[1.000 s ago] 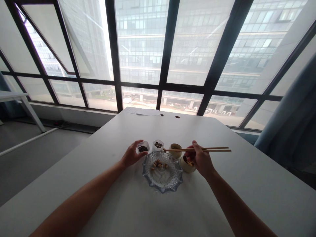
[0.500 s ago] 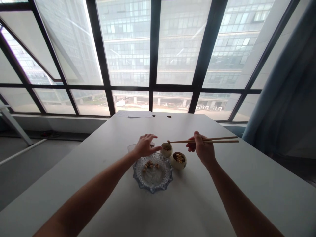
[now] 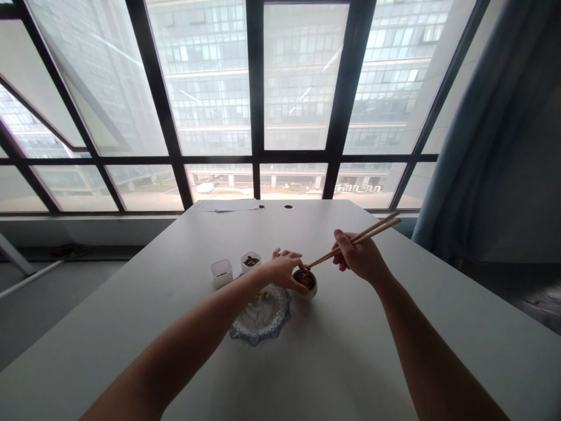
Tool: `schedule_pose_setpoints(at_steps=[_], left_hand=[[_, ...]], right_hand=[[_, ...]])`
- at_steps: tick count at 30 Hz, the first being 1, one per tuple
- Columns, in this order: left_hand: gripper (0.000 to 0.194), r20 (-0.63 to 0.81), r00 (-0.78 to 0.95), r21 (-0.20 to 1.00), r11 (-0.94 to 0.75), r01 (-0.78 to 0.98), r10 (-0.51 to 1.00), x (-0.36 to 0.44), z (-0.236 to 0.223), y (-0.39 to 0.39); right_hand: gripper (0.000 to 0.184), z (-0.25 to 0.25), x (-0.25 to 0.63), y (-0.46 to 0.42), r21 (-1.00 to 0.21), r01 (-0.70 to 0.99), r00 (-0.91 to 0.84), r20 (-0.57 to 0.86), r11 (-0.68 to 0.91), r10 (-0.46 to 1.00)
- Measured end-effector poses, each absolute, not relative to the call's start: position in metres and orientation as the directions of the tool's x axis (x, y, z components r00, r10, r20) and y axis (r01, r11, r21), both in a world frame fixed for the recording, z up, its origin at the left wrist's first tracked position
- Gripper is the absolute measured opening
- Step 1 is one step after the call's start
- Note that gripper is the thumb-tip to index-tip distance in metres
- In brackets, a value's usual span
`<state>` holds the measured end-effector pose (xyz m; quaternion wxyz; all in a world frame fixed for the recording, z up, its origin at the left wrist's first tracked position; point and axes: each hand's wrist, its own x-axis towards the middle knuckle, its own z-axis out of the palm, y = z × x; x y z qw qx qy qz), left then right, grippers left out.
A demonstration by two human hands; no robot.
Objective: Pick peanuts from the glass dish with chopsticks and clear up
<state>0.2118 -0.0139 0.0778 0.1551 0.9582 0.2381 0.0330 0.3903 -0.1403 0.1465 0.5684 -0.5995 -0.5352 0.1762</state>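
Note:
My right hand (image 3: 358, 256) is closed around a pair of wooden chopsticks (image 3: 370, 232). Their tips meet over a small round pale bowl (image 3: 312, 292), with a small light piece at the tips. Brown pieces (image 3: 305, 279) fill the bowl. Curved around the left side of this bowl is my left hand (image 3: 287, 272), thumb at its front and fingers at its back. A scalloped clear glass dish (image 3: 259, 338) lies under my left forearm, a few nut-like pieces (image 3: 264, 295) showing in it. The second pale bowl is hidden behind my left hand.
Two small clear square containers stand behind the dish: one (image 3: 221, 272) at the left, the other (image 3: 250, 260) with dark pieces inside. White papers (image 3: 225, 205) lie at the far edge of the white table (image 3: 175, 327). A blue curtain (image 3: 464, 134) hangs at the right.
My left hand has moved right, from above the glass dish to the nearer round bowl. The chopstick tips have shifted from the farther bowl to this one and now point downward. The view has turned slightly right.

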Motion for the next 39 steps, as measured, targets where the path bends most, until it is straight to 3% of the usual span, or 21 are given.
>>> schedule_pose_setpoints(at_steps=[10, 14, 17, 22, 26, 30, 34, 39], left_hand=[[0.074, -0.007, 0.899, 0.275, -0.863, 0.424, 0.439, 0.199, 0.088, -0.019], [0.068, 0.207, 0.845, 0.327, -0.849, 0.414, 0.492, 0.168, 0.093, -0.013], [0.052, 0.398, 0.694, 0.364, -0.798, 0.481, 0.600, 0.125, 0.091, -0.002], [0.048, 0.517, 0.475, 0.453, -0.699, 0.554, 0.712, 0.047, 0.066, 0.016], [0.055, 0.507, 0.358, 0.586, -0.618, 0.524, 0.784, 0.011, 0.034, 0.016], [0.066, 0.403, 0.323, 0.691, -0.516, 0.506, 0.856, 0.003, 0.014, 0.007], [0.073, 0.345, 0.365, 0.681, -0.498, 0.538, 0.865, 0.005, 0.013, 0.000], [0.072, 0.370, 0.375, 0.655, -0.525, 0.543, 0.850, 0.006, 0.015, 0.000]], right_hand=[[0.060, 0.131, 0.379, -0.132, -0.824, 0.521, 0.222, 0.381, 0.222, 0.898], [0.063, 0.136, 0.363, -0.136, -0.846, 0.427, 0.229, 0.442, 0.319, 0.867], [0.061, 0.133, 0.346, -0.136, -0.886, 0.326, 0.086, 0.375, 0.329, 0.923], [0.054, 0.108, 0.327, -0.127, -0.875, 0.362, -0.143, 0.290, 0.323, 0.946], [0.047, 0.088, 0.319, -0.118, -0.811, 0.447, -0.233, 0.302, 0.378, 0.924], [0.048, 0.078, 0.310, -0.116, -0.789, 0.455, -0.143, 0.392, 0.412, 0.909], [0.051, 0.075, 0.302, -0.119, -0.818, 0.410, -0.061, 0.416, 0.403, 0.907], [0.051, 0.074, 0.291, -0.124, -0.810, 0.409, -0.182, 0.378, 0.419, 0.908]])
